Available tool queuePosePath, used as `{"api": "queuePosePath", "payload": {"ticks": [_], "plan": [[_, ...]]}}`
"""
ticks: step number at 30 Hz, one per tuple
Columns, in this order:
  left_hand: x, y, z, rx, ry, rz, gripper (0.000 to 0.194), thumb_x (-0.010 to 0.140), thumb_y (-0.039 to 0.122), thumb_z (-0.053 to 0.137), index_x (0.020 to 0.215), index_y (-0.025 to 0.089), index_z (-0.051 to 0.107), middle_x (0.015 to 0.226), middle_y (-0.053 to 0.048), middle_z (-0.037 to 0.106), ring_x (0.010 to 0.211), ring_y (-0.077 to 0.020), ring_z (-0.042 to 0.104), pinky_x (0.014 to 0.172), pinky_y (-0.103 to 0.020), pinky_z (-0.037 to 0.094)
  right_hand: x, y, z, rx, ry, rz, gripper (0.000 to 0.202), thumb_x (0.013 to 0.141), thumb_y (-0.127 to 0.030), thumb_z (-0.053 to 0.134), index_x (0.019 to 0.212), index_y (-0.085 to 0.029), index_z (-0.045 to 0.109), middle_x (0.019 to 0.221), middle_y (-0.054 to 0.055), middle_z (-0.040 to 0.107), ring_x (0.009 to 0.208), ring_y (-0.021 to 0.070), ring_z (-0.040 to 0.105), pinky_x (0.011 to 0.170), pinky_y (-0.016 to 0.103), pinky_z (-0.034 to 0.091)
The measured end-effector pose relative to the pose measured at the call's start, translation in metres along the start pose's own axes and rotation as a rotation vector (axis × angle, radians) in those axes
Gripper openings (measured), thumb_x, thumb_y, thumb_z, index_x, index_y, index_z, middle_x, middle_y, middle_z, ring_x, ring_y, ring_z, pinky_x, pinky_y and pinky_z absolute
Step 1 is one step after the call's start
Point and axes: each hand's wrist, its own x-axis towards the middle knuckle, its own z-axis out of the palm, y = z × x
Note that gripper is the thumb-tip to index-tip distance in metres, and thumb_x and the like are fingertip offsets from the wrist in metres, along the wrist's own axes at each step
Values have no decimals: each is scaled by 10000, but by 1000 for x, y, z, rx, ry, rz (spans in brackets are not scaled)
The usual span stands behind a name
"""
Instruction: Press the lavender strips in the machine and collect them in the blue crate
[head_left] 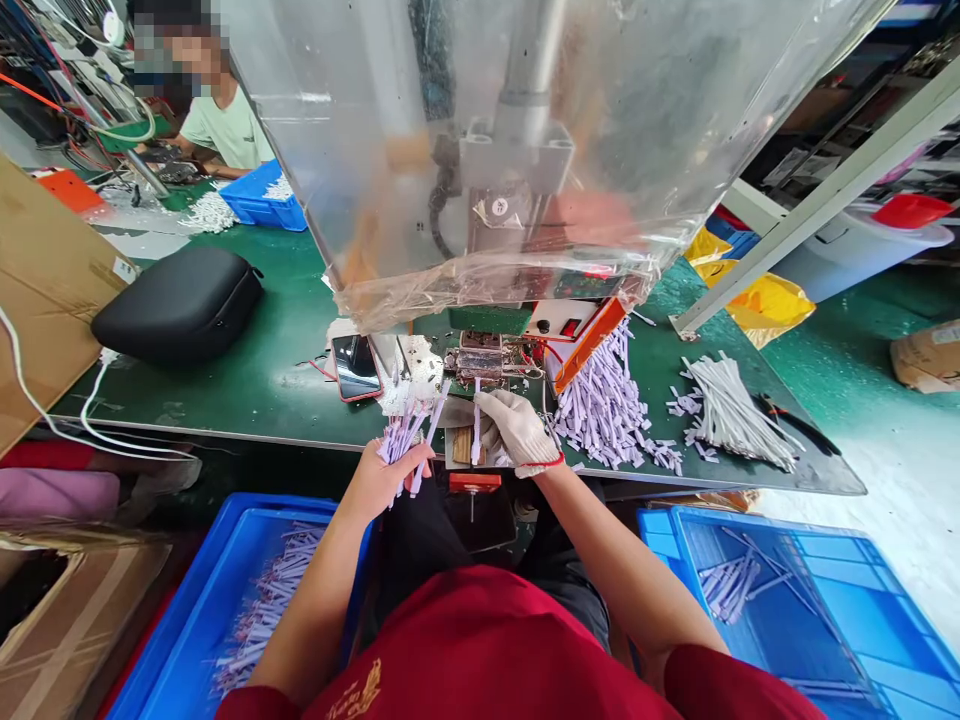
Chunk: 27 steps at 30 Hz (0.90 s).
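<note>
My left hand [391, 474], bare, is closed round a bunch of thin lilac strips [405, 430] that fan out above the fingers. A white knitted glove with a red cuff covers my right hand [516, 428]. Its fingers pinch one lilac strip [477, 422], held upright just in front of a small metal fixture [480, 358] under the machine. The strip's top end is at the fixture's front edge; whether it touches cannot be told. A clear plastic guard [480, 150] hangs over the fixture.
A phone [356, 367] and black case [178, 302] lie left on the green table [292, 400]. Lilac pieces [607, 405], white strips [739, 410] and pliers [802, 425] lie right. Blue bins [206, 590] [847, 580] flank my legs. A person [229, 125] sits back left.
</note>
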Motion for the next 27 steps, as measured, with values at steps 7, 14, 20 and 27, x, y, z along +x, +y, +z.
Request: {"api": "queuePosePath", "payload": {"ticks": [7,14,20,27], "plan": [[6,12,2,138,-117,74,395,816,467,707,554,178,647,474,0,566,436,-115,483,475,-248,381,-33,-26,3,-204,-27,-299,338,855,-535,646,874,-198,673,698,17,666,574,128,586,531,218,473],[5,22,3,40,-337,33,350,814,475,701,628,186,635,421,18,516,377,-105,448,415,-236,348,-50,-36,-10,80,121,-271,304,843,-463,667,732,-186,611,572,-16,579,455,99,489,427,207,396],[16,0,-8,-194,-135,-30,290,790,438,732,892,183,638,668,-27,699,515,-149,618,496,-249,465,-30,-48,-148,-116,737,-359,311,854,-492,573,821,-189,633,670,13,615,526,126,547,496,231,446],[38,-5,46,-50,-30,15,367,832,427,670,1102,181,638,405,97,473,380,-109,444,466,-218,373,31,-37,-184,-1378,586,-63,350,905,-371,497,997,-119,722,1045,203,697,920,296,689,767,344,489]]}}
